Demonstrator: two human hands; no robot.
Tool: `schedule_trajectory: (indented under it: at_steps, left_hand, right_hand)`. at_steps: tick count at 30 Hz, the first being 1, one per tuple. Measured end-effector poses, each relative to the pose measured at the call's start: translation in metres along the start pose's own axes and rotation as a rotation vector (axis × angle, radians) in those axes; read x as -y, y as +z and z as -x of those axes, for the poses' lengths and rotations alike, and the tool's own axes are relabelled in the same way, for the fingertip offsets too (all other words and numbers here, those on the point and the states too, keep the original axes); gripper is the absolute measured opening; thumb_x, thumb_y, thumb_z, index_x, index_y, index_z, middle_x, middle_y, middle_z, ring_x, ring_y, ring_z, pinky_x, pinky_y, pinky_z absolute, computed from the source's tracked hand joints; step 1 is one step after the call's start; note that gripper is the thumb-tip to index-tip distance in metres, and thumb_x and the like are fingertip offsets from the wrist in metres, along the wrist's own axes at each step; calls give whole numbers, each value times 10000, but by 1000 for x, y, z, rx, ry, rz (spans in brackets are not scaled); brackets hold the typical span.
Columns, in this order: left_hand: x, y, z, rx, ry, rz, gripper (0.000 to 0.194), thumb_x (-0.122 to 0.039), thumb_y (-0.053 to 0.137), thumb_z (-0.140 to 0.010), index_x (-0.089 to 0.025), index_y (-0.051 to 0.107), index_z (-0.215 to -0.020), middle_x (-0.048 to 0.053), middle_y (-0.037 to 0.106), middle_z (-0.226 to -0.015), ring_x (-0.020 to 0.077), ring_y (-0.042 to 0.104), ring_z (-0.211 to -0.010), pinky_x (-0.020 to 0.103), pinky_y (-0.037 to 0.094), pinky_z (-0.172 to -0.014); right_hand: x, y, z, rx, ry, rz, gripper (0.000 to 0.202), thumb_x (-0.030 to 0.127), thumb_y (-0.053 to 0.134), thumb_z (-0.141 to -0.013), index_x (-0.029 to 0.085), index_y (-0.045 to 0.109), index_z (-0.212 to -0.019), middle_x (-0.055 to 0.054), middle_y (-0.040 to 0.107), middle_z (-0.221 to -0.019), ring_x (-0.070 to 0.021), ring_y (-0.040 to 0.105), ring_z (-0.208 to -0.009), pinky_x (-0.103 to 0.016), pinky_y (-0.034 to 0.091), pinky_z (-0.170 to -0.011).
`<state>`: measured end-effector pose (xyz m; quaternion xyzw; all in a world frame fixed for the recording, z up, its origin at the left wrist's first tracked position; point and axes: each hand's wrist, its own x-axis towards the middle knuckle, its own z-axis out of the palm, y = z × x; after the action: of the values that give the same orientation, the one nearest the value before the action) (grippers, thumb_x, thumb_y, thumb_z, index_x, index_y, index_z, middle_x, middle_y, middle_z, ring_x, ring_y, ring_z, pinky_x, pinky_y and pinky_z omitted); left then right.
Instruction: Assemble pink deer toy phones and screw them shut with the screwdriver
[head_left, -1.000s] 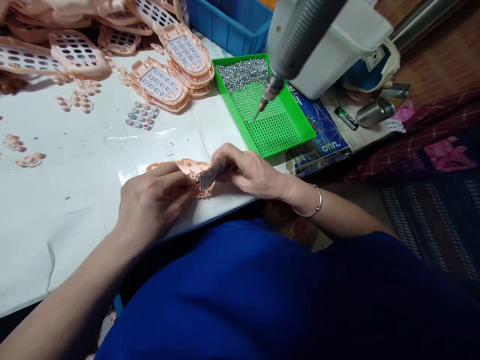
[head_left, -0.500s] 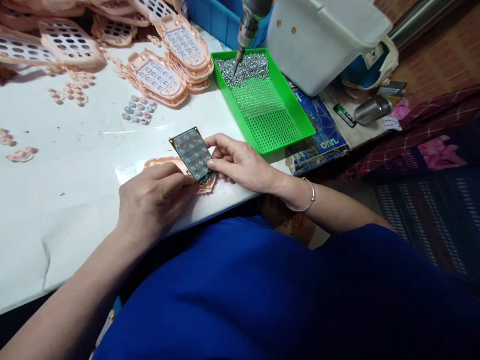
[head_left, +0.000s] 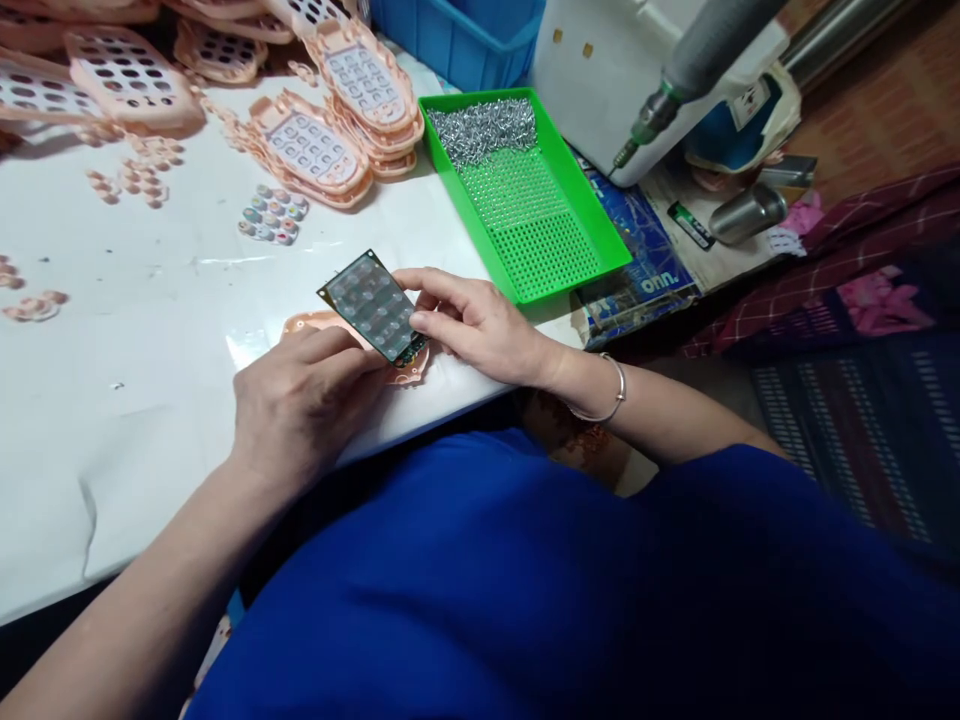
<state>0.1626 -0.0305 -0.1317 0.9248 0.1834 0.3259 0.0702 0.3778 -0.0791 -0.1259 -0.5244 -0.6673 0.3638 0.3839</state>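
A dark green circuit board (head_left: pixel 375 305) with rows of clear bumps is tilted up above a pink plastic shell (head_left: pixel 304 322) near the table's front edge. My right hand (head_left: pixel 472 325) is closed on the board's right edge, thumb on its face. My left hand (head_left: pixel 304 390) is closed at the board's lower left corner; its fingertips are partly hidden, but they seem to pinch the board there. Much of the shell is hidden under the board and my left hand.
A green tray (head_left: pixel 499 255) of screws stands behind my right hand. An electric screwdriver (head_left: pixel 660 105) hangs beside a white bin (head_left: pixel 585 80). Stacked pink shells (head_left: pixel 322 150), loose keypad buttons (head_left: pixel 274 215) and a blue crate (head_left: pixel 465 45) are farther back.
The hanging screwdriver has swung right, from over the screws to before the white bin. The board has tilted slightly to the left in my hands.
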Motion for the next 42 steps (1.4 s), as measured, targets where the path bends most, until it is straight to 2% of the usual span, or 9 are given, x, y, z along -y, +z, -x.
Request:
schedule_trajectory:
  at_steps: [2,4,7,12,19,27,36,39,42]
  left_hand:
    - [0,0,0,6,-26,15,116,-210,620,-987,-244,704,-914,-8,725,-826,172,686,-805,280,480,-652]
    - [0,0,1,13,-28,8,109,-230,622,-991,-250,707,-924,-12,735,-845,173,689,-812,285,488,-667]
    - [-1,-1,1,29,-4,-30,117,-247,608,-1002,-263,703,-936,-29,723,-813,166,666,-758,286,475,-632]
    - [-5,-2,4,58,4,-83,156,-206,573,-1003,-237,686,-900,4,710,-782,195,643,-732,324,432,-562]
    - [-5,-11,1,117,99,-90,141,-165,567,-991,-196,693,-935,28,673,-736,207,587,-674,331,442,-558]
    - [-4,-12,3,123,148,-133,120,-213,584,-997,-177,695,-970,43,668,-765,206,586,-684,320,438,-554]
    - [-3,-10,3,121,130,-136,147,-222,575,-999,-217,705,-931,24,656,-753,193,594,-676,314,445,-576]
    - [-2,-10,4,133,109,-145,171,-230,536,-1018,-231,701,-973,22,675,-789,194,605,-703,302,452,-580]
    - [-2,-11,4,132,101,-131,190,-242,510,-1031,-230,697,-1000,18,673,-778,192,598,-677,297,441,-552]
  right_hand:
    - [0,0,-1,13,-31,43,396,171,481,-969,106,586,-1345,-80,679,-1270,-127,613,-1034,-313,534,-990]
    - [0,-1,-2,44,-29,44,424,173,462,-970,90,570,-1372,-95,660,-1326,-128,614,-1061,-321,535,-1003]
    - [2,-1,-1,58,8,13,446,161,453,-960,92,555,-1389,-78,678,-1254,-124,622,-1049,-297,558,-941]
    - [6,4,3,-36,43,21,346,154,504,-950,146,623,-1274,-54,698,-1091,-130,627,-955,-233,549,-787]
    - [13,5,3,-62,66,66,266,118,512,-954,116,633,-1191,4,609,-816,-112,588,-814,-217,507,-766]
    - [7,9,6,-65,126,-141,246,157,512,-963,131,568,-1201,48,535,-789,-53,509,-603,-181,480,-642]
    - [5,3,3,9,122,-311,121,186,521,-925,137,540,-1034,-20,610,-999,-98,576,-958,-187,542,-793]
    - [3,2,3,30,131,-309,80,175,518,-922,143,523,-995,-21,609,-1016,-88,572,-917,-150,519,-689]
    - [-1,2,4,11,160,-340,85,203,518,-957,159,495,-1027,1,583,-967,-41,508,-689,-112,430,-521]
